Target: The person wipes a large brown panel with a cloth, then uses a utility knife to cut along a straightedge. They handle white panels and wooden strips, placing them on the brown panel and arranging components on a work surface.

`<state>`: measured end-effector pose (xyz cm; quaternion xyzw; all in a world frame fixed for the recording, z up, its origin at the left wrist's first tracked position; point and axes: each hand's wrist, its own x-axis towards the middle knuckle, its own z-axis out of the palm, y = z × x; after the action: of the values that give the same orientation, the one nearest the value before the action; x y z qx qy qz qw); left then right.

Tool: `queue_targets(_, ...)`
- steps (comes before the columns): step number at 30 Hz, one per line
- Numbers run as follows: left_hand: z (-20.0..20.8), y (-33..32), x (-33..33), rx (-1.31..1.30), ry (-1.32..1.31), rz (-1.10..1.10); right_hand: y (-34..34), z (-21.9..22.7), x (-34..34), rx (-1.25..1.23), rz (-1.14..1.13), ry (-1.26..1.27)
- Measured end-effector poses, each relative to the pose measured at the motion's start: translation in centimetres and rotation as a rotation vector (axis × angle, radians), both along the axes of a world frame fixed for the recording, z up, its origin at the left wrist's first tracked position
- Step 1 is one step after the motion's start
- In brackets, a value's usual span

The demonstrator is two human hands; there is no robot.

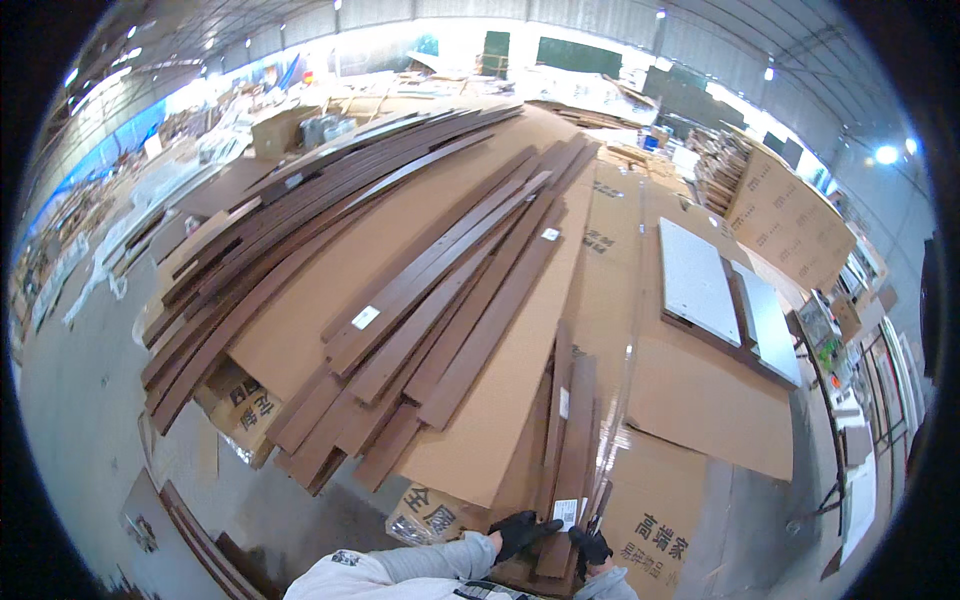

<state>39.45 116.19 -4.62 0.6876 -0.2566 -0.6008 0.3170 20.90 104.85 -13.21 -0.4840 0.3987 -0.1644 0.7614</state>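
Note:
Near the lower edge, a dark brown board (577, 430) runs away from me, with a white printed label (565, 514) on its near part. My left hand (520, 534), in a black glove, grips the board's left side, its thumb lying at the label's lower left. From the right edge, my right hand (591, 546), also gloved in black, closes on the same board with its thumb close to the label. The undersides of both hands are hidden. Just left of this board lies a narrower brown strip (559, 400) with a small white label.
Overlapping brown boards (470, 290) lie on cardboard ahead, and a long stack of brown strips (300, 230) is at the left. Pale panels (697, 275) rest on cardboard at the right. A large cardboard sheet (785, 210) stands behind them. More panels lean at lower left.

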Motion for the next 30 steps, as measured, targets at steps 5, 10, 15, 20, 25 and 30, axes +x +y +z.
queue_targets(5,-1.1,-0.4,-8.5,-0.199,-0.046,0.138,0.7,4.5,-5.7,-0.287,0.149,0.061)
queue_targets(10,-3.2,-2.5,-17.6,-0.349,0.9,0.496,-1.9,5.5,-13.1,-0.425,0.201,0.074)
queue_targets(15,-4.0,-6.5,-24.3,-0.435,0.86,0.731,-3.9,3.1,-19.7,-0.553,0.227,0.008)
queue_targets(20,-8.8,-7.5,-23.5,-0.467,0.637,0.662,-7.6,4.9,-22.4,-0.438,0.416,-0.023)
queue_targets(25,-6.3,-10.2,-26.2,-0.568,0.32,0.797,-11.8,3.3,-23.3,-0.391,0.486,-0.102)
queue_targets(30,-4.0,-14.4,-28.2,-0.628,0.205,0.924,-18.7,0.3,-26.1,-0.587,0.585,0.086)
